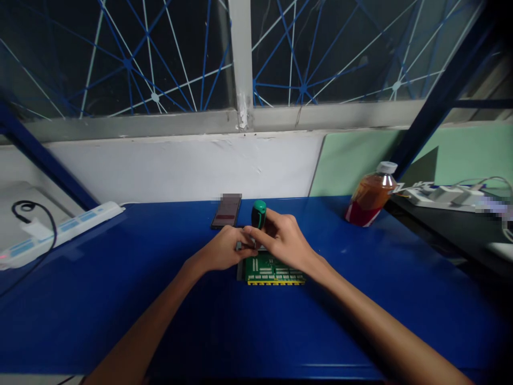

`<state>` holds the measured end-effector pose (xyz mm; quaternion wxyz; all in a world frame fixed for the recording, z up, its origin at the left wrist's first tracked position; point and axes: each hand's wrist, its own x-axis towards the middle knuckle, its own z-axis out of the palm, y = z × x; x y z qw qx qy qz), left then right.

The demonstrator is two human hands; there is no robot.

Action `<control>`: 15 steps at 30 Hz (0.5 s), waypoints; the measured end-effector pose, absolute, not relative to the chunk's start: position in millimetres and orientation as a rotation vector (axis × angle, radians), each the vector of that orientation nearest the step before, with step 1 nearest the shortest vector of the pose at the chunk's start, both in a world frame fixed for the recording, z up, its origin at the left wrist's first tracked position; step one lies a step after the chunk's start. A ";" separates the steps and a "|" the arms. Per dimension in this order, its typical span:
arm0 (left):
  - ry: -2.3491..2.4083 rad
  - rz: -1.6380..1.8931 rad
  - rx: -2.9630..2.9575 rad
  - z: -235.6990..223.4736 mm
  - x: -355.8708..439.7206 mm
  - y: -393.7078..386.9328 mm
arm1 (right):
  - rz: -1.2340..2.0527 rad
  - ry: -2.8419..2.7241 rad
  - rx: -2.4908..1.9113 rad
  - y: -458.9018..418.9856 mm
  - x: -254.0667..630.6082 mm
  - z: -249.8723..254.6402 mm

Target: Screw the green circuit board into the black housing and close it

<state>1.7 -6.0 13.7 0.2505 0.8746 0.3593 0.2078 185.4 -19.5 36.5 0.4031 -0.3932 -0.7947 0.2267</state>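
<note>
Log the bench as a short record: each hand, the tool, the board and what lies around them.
right hand: right hand gripping the green-handled screwdriver
left hand: left hand, fingertips by the shaft; contact unclear
tool pose: roughly upright, tip hidden
board: green circuit board, yellow strip along near edge, far part covered by hands
behind left hand: smartphone
far right: capped drink bottle
far left: white power strip
surface: blue tabletop

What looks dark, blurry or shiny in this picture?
In the head view, the upper right corner goes black; a blocky patch covers the top of the phone; soft shadows lie on the blue table, with pale glare near its front edge; tiny parts of the green circuit board look fuzzy.
</note>
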 end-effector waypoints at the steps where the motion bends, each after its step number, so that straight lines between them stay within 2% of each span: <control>1: 0.968 0.571 2.378 13.2 1.4 -5.8 | 0.576 -2.015 -0.992 -19.8 185.3 36.9; 15: 0.904 0.623 2.342 14.7 -1.3 -4.1 | 0.699 -2.066 -0.941 -18.4 187.3 37.0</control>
